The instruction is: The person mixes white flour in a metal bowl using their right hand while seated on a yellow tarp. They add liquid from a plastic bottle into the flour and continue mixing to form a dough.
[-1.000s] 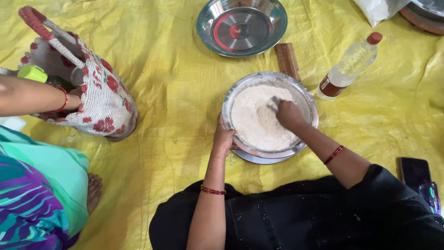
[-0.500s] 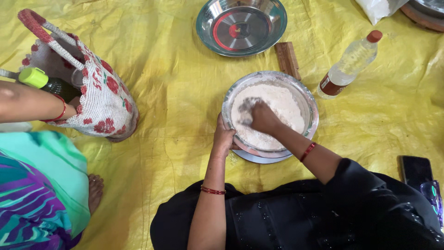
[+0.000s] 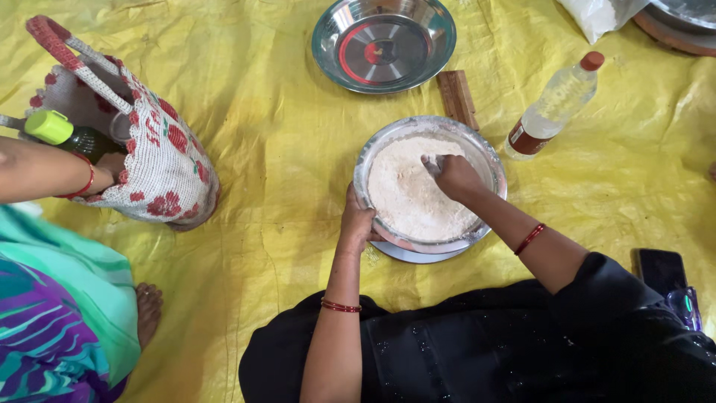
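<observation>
Soft, even daylight is filling the scene, casting only faint shadows; glare is showing on the empty steel plate (image 3: 383,43), and everything is looking sharp.

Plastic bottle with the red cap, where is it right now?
In the head view the plastic bottle lies tilted on the yellow sheet at upper right, just right of the flour bowl and the wooden block, untouched by either hand.

The right hand (image 3: 455,175) is moving through the flour (image 3: 414,198) in the steel bowl (image 3: 488,160), sweeping from the right side to the left half a second ago and now back toward the upper middle. At the left, another person's hand (image 3: 112,166) is sinking deeper into the crocheted bag (image 3: 160,160), beside the green-capped bottle (image 3: 48,127).
</observation>
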